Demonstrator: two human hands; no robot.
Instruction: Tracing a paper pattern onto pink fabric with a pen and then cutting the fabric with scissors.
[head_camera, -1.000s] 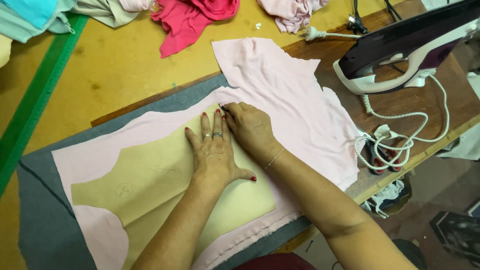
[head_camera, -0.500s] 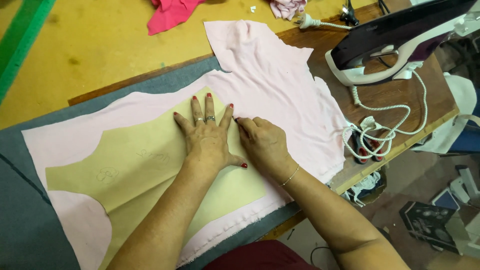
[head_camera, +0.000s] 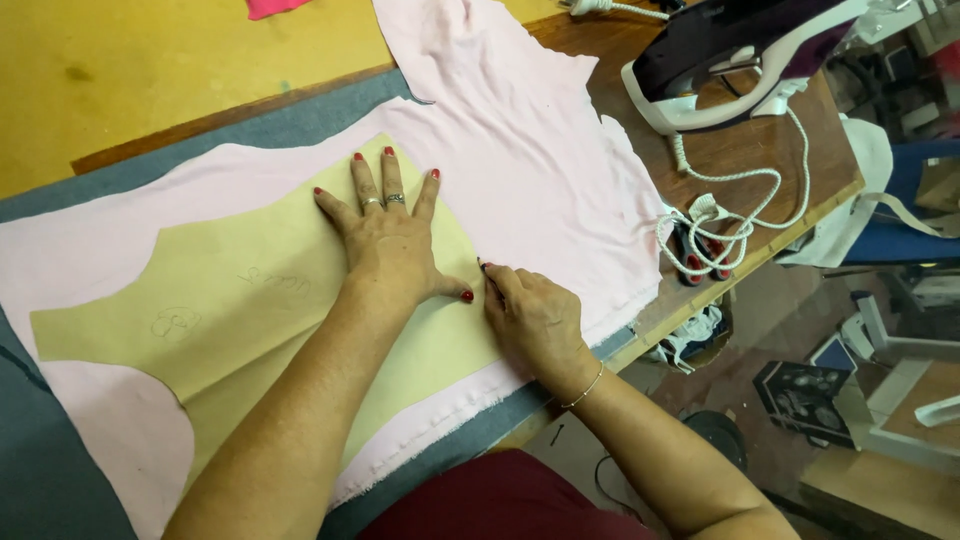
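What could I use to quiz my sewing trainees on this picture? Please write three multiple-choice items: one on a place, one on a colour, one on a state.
1. Where does the left hand rest?
A. on the iron
B. flat on the yellow paper pattern
C. on the coiled cord

2. What colour is the fabric under the pattern?
A. pale pink
B. green
C. black

3. How does the iron stand?
A. held in the right hand
C. lying on the pink fabric
B. set on the wooden table, no hand on it

Answers:
1 B: the palm lies spread, fingers apart, on the pattern.
2 A: pale pink cloth shows all round the pattern's edge.
3 B: the iron sits at the table's far right, while the right hand works at the pattern's edge, fingertips pinched.
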